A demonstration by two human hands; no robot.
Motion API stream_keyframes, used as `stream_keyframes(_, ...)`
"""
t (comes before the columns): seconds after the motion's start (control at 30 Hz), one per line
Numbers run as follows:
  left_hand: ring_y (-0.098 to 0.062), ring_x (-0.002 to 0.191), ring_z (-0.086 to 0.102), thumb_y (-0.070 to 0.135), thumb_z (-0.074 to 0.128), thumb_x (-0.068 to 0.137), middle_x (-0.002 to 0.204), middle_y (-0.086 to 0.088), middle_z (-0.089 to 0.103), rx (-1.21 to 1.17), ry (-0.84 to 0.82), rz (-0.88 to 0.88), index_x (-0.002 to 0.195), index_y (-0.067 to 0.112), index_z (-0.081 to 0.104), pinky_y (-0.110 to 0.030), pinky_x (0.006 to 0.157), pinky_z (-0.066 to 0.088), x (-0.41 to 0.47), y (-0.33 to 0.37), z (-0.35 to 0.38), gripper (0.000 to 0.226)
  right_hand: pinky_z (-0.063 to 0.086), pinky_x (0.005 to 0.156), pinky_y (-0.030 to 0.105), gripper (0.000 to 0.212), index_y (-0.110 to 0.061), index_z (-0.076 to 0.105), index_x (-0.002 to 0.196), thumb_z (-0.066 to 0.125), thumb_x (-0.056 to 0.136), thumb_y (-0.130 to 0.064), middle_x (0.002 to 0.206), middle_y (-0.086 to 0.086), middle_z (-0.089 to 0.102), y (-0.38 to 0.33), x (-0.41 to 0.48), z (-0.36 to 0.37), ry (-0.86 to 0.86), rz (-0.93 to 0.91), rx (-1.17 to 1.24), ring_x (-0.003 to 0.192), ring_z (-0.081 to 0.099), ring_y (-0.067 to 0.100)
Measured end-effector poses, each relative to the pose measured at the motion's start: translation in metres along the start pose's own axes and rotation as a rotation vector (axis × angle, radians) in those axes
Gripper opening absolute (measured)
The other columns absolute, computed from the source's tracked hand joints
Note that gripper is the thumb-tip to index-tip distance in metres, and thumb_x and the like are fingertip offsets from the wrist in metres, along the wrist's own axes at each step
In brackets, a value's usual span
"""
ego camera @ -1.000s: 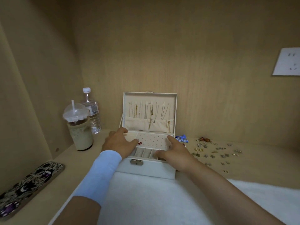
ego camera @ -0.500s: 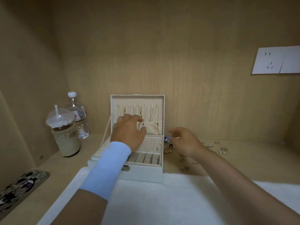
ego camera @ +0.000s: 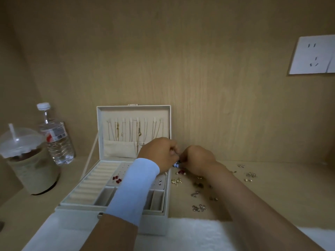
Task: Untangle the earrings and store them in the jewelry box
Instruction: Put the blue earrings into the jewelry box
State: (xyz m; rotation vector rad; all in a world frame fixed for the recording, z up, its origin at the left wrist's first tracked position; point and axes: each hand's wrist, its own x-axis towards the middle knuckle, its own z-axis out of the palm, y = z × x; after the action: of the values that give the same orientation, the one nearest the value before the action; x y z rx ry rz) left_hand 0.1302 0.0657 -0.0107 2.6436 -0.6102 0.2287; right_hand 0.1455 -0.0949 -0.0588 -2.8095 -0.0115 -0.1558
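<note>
Hands meet just right of the open jewelry box (ego camera: pixel 134 180), left hand (ego camera: pixel 159 153) and right hand (ego camera: pixel 196 158) fingers pinched together on small blue earrings (ego camera: pixel 176 165); tugging apart risks dropping them among loose earrings (ego camera: pixel 197 185) on the tabletop (ego camera: pixel 272 196).
</note>
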Motion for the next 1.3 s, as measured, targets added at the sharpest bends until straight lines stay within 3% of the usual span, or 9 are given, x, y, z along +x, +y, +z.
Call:
stream_keyframes(0.23,-0.006,0.084,0.063,0.027,0.066,0.086,0.085,0.015,0.068,-0.119,0.000,0.001,0.097,0.034,0.071,-0.034,0.085,0.055,-0.001,-0.009,0.005,0.015,0.060,0.071,0.035,0.012,-0.014,0.079,0.084,0.069,0.082,-0.020,0.082,0.005,0.074,0.010,0.011,0.000,0.008,-0.037,0.033,0.076,0.069,0.020)
stream_keyframes(0.37,-0.002,0.083,0.064,0.031,0.073,0.081,0.082,0.017,0.069,-0.143,0.009,0.009,0.106,0.035,0.068,-0.035,0.087,0.055,-0.001,-0.010,0.003,0.025,0.057,0.058,0.024,0.010,-0.006,0.077,0.079,0.069,0.085,-0.007,0.071,0.005,0.074,0.014,-0.003,-0.031,0.066,0.015,0.548,0.062,0.070,0.010)
stream_keyframes(0.47,0.000,0.085,0.063,0.047,0.079,0.073,0.087,0.017,0.070,-0.210,0.032,0.026,0.113,0.038,0.065,-0.029,0.083,0.053,-0.002,-0.005,0.002,0.043,0.060,0.059,0.024,0.007,0.001,0.074,0.092,0.067,0.090,-0.001,0.079,0.019,0.073,0.006,-0.016,-0.056,-0.065,0.004,0.976,0.065,0.071,0.018)
stream_keyframes(0.63,-0.014,0.065,0.060,0.033,0.080,0.077,0.068,0.000,0.065,-0.257,0.109,0.008,0.080,0.020,0.072,-0.029,0.063,0.048,0.000,-0.003,-0.002,0.016,0.061,0.062,0.027,0.007,-0.001,0.073,0.092,0.071,0.090,-0.007,0.079,0.016,0.073,-0.004,-0.014,-0.057,-0.086,-0.086,1.238,0.069,0.071,0.020)
stream_keyframes(0.77,-0.014,0.068,0.061,0.032,0.079,0.079,0.071,0.001,0.068,-0.221,0.115,-0.043,0.082,0.019,0.075,-0.021,0.059,0.043,0.001,-0.016,-0.010,0.014,0.056,0.073,0.035,0.018,-0.005,0.077,0.091,0.066,0.095,-0.019,0.081,0.004,0.075,0.010,0.002,-0.018,0.098,-0.053,0.741,0.072,0.067,0.015)
stream_keyframes(0.87,-0.014,0.074,0.063,0.032,0.079,0.080,0.077,-0.001,0.070,-0.206,0.120,-0.061,0.086,0.017,0.076,-0.020,0.062,0.044,0.000,-0.022,-0.012,0.017,0.055,0.089,0.035,0.021,-0.025,0.077,0.109,0.069,0.090,-0.027,0.106,-0.008,0.074,0.010,0.006,0.006,-0.001,-0.144,0.250,0.095,0.066,0.010)
stream_keyframes(0.97,-0.007,0.073,0.060,0.032,0.077,0.081,0.077,0.006,0.068,-0.207,0.119,-0.055,0.088,0.020,0.075,-0.019,0.061,0.042,0.001,-0.025,-0.012,0.014,0.053,0.081,0.031,0.028,-0.028,0.074,0.117,0.065,0.093,-0.039,0.111,-0.006,0.074,0.000,0.005,0.013,-0.015,-0.191,0.018,0.100,0.065,0.016)
stream_keyframes(1.13,-0.003,0.079,0.060,0.030,0.072,0.086,0.079,0.014,0.066,-0.277,0.112,-0.054,0.090,0.025,0.073,-0.018,0.067,0.043,-0.001,-0.023,-0.014,0.006,0.050,0.072,0.029,0.021,-0.023,0.077,0.106,0.064,0.093,-0.032,0.103,0.003,0.074,-0.009,0.006,0.013,0.041,-0.174,-0.078,0.094,0.066,0.023)
stream_keyframes(1.3,-0.012,0.079,0.066,0.029,0.069,0.088,0.083,0.008,0.071,-0.363,0.081,-0.058,0.089,0.029,0.072,-0.031,0.080,0.053,-0.010,-0.023,-0.023,0.004,0.057,0.073,0.031,0.016,-0.022,0.077,0.079,0.062,0.084,-0.021,0.079,-0.009,0.074,-0.010,-0.005,-0.015,0.018,-0.099,0.275,0.077,0.067,0.010)
